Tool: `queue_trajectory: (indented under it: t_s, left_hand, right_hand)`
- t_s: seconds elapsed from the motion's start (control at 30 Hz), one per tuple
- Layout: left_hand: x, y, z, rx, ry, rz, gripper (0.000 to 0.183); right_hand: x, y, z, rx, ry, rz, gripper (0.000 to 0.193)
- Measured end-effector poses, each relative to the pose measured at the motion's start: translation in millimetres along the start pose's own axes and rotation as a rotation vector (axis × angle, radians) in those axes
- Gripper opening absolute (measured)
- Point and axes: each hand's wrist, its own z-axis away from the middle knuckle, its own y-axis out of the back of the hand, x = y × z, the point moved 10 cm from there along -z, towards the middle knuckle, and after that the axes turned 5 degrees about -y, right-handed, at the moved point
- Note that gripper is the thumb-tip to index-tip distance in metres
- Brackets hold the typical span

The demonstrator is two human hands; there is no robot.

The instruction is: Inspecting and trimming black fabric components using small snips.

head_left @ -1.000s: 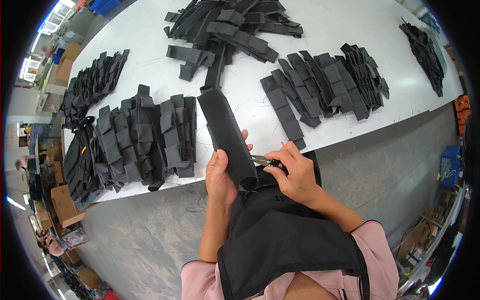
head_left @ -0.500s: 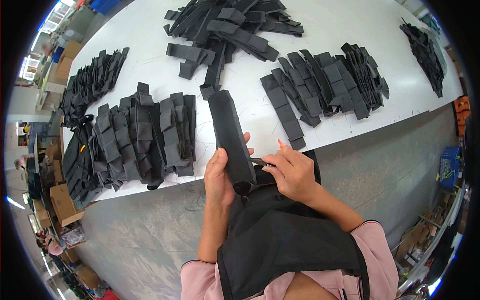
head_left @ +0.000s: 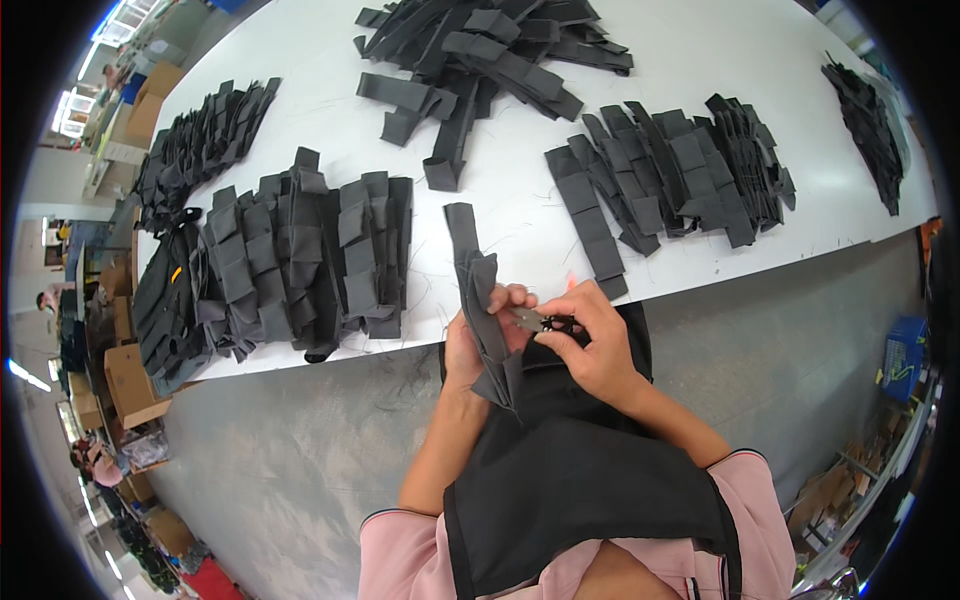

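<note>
My left hand (head_left: pixel 468 350) is closed around a dark grey fabric strip (head_left: pixel 481 300), folded and standing up between palm and fingers. The strip's lower end hangs beside my wrist. In my right hand (head_left: pixel 598 340) is a small pair of thread snips (head_left: pixel 535 320), with metal blades and a dark handle. The blades point left, at the fingers of my left hand and close to the strip's edge. A blurred orange-pink bit (head_left: pixel 572 278) shows just above my right hand; I cannot make out what it is.
Overlapping rows of grey strips lie on the white table (head_left: pixel 300 110): a left row (head_left: pixel 300 255), a right row (head_left: pixel 680 160) and a heap (head_left: pixel 480 50) at the far side. A darker bundle (head_left: pixel 865 130) is at far right. A blue crate (head_left: pixel 905 355) stands beyond the floor at right.
The strip was held broad side up; now it is turned and folded narrower in my left hand. The snips' blades have come more into sight. My view has shifted slightly.
</note>
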Motion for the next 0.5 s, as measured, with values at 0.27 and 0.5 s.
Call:
queue_trajectory:
  t_s: [0.27, 0.5]
  left_hand:
    - [-16.8, -18.0, 2.6, -0.056, 0.072, 0.154, 0.033]
    - [-23.6, -20.2, 2.3, -0.032, 0.084, 0.112, 0.032]
  right_hand:
    - [-19.4, -21.5, 16.0, -0.019, 0.278, 0.146, 0.028]
    - [-26.2, -26.4, 17.6, -0.052, 0.313, 0.145, 0.029]
